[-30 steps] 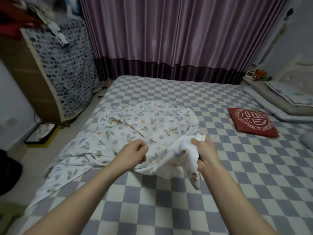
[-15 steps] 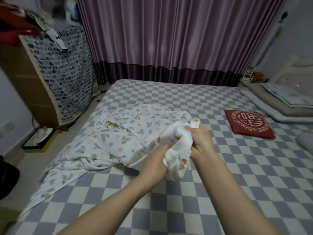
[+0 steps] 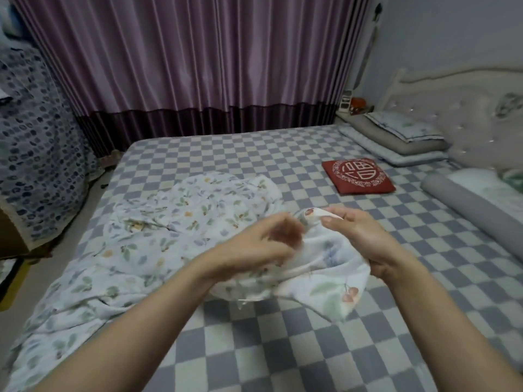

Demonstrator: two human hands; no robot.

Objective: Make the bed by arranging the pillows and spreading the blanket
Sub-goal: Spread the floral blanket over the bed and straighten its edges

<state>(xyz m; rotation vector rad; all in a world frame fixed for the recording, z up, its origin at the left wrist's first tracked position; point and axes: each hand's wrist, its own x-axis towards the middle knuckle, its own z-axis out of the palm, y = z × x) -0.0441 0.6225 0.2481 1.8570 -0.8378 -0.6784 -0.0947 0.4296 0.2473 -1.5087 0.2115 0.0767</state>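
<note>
Head view: the floral blanket [image 3: 169, 239] lies crumpled, trailing left and away off the bed [image 3: 283, 154]. The right hand [image 3: 356, 236] pinches 1 corner; the blurred left hand [image 3: 266, 244], nearer the bulk, has curled fingers, grasp unclear.

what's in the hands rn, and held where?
Right hand pinches the floral blanket by a bunched corner. Left hand is at the same bunch, but motion blur hides whether its grip has closed.

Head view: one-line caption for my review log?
Right hand holds a corner of the floral blanket, left hand beside it, on the checkered bed.
</note>
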